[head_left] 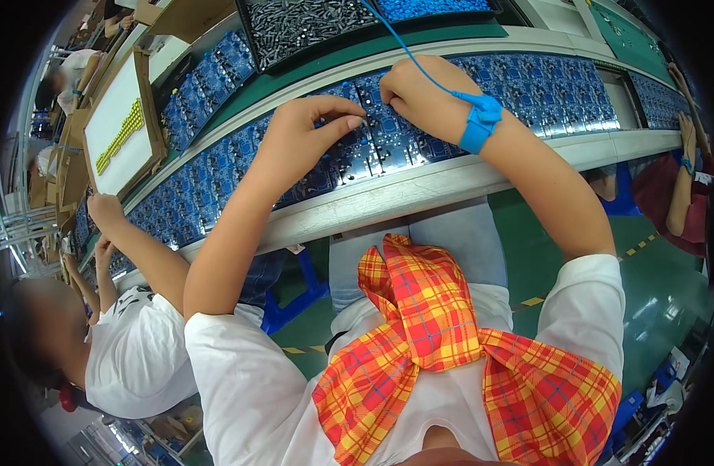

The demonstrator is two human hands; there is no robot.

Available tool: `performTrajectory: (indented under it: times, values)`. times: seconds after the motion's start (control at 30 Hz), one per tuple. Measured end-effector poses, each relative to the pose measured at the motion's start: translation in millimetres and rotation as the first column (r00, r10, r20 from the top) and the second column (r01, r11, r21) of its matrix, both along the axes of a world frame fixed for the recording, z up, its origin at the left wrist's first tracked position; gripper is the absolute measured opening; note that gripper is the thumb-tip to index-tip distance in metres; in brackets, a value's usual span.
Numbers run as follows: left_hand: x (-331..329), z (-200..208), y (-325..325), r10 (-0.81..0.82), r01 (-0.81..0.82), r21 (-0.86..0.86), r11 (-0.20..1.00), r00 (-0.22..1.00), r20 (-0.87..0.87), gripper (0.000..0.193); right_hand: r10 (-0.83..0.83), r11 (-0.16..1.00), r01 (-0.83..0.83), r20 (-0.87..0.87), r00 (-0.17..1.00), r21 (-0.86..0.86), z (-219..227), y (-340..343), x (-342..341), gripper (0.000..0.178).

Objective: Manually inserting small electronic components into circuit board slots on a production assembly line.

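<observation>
A row of blue circuit boards [392,140] runs along the line beneath both hands. My left hand [298,136] is over these boards, its thumb and index fingertips nearly together in a pinch. Whatever they hold, if anything, is too small to make out. Just to its right, my right hand [425,87] hovers close above the boards with its fingers curled inward. Its fingertips are partly hidden, so I cannot see what is in them. A blue wrist strap [478,128] with a blue cord circles my right wrist.
Beyond the boards stand a black tray of dark grey parts [295,33] and a heap of blue parts [434,8]. A board with yellow parts [122,136] leans at the left. Co-workers' arms [143,241] reach in at left and right. A pale metal rail [403,190] edges the line.
</observation>
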State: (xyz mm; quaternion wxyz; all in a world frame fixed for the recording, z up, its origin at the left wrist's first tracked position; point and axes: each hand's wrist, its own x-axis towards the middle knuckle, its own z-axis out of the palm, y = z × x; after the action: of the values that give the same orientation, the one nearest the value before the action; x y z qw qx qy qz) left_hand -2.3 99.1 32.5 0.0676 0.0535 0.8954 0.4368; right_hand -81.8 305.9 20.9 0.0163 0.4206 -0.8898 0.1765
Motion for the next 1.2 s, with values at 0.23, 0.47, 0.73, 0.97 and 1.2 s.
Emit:
performTrajectory:
  times: [0.23, 0.47, 0.73, 0.97, 1.2]
  values:
    - [-3, -8, 7, -0.255, 0.144, -0.31, 0.94, 0.9, -0.354, 0.011, 0.033, 0.991, -0.035, -0.017, 0.999, -0.132, 11, 5, -26, 0.015]
    - [-6, -15, 19, -0.413, 0.098, -0.539, 0.837, 0.759, -0.503, 0.008, -0.342, 0.909, 0.284, -0.156, 0.927, -0.304, -7, 34, -128, 0.026]
    - [-3, -19, 20, -0.397, 0.077, -0.54, 0.838, 0.765, -0.507, 0.008, -0.251, 0.893, 0.322, 0.245, 0.937, -0.314, -17, 26, -158, 0.024]
    - [1, -13, 16, -0.467, 0.058, -0.604, 0.795, 0.694, -0.548, 0.007, -0.189, 0.732, 0.37, 0.35, 0.917, -0.573, -13, 23, -147, 0.016]
    - [-2, -8, 23, -0.632, 0.063, -0.801, 0.595, 0.652, -0.418, 0.01, -0.377, 0.724, 0.392, 0.15, 0.914, -0.567, -17, 37, -153, 0.014]
